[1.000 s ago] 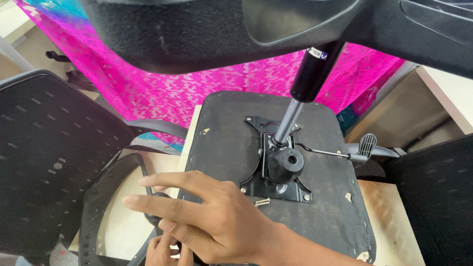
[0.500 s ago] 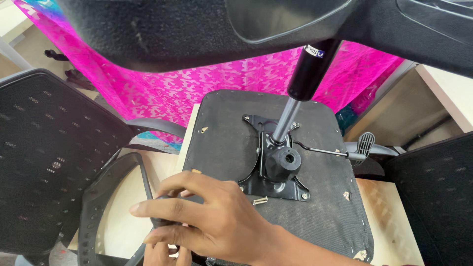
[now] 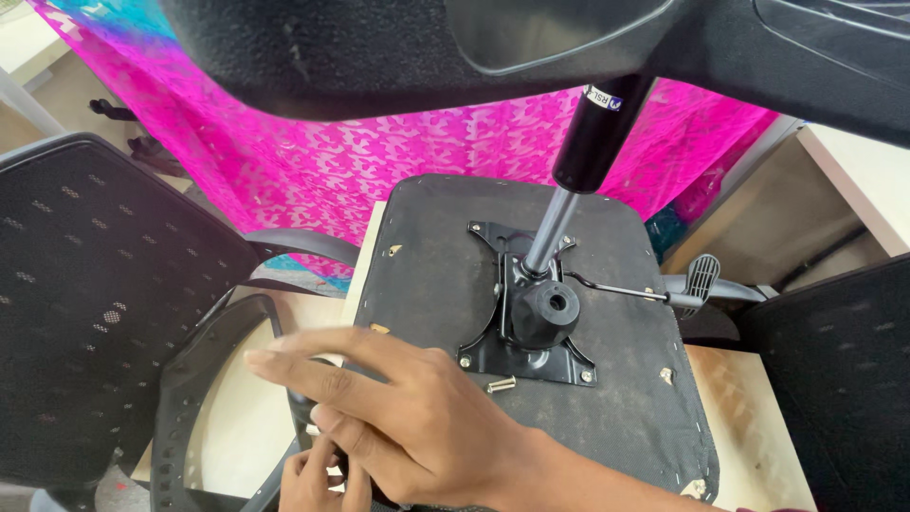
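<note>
An upturned black chair seat (image 3: 445, 275) lies on a wooden table (image 3: 749, 408), with a black metal mechanism plate (image 3: 483, 356) bolted to it. A loose silver bolt (image 3: 500, 384) rests beside the plate. My right hand (image 3: 408, 427) reaches across the seat's near left corner, index finger stretched out and the other fingers curled around a black armrest part (image 3: 301, 410) at the seat's edge. My left hand (image 3: 318, 479) is just below it, mostly hidden, its fingertips together against the same part.
A gas cylinder (image 3: 592, 142) rises from the plate to the chair base (image 3: 398, 57) overhead. A lever with a paddle handle (image 3: 700, 277) sticks out right. A curved black armrest (image 3: 185, 398) and a mesh backrest (image 3: 85, 303) lie left, more mesh (image 3: 844, 379) right, pink cloth (image 3: 379, 161) behind.
My right hand has slid left and down over the seat's corner, its fingers curling onto the armrest part. My left hand stays beneath it.
</note>
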